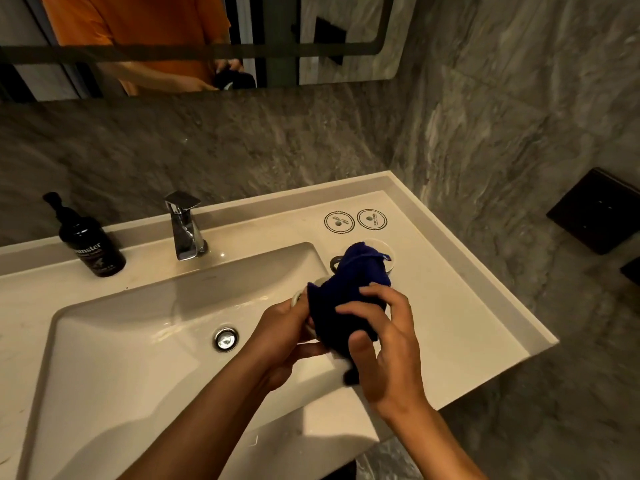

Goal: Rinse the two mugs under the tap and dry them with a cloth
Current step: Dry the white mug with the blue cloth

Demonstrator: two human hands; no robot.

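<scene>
My left hand [284, 337] holds a white mug [300, 296] above the right edge of the basin; only its rim and handle show. A dark blue cloth [349, 299] is wrapped over that mug, and my right hand [384, 344] presses the cloth against it. The second white mug [387, 254] stands on the counter just behind, partly hidden by the cloth, its dark handle [335, 263] pointing left. The chrome tap [185, 226] stands at the back of the basin with no water running.
A black pump bottle [90, 244] stands left of the tap. Two round coasters [355, 220] lie at the counter's back right. The basin drain [225, 338] is mid-sink. A mirror hangs above; a stone wall closes the right side, with a dark box [597, 211] mounted on it.
</scene>
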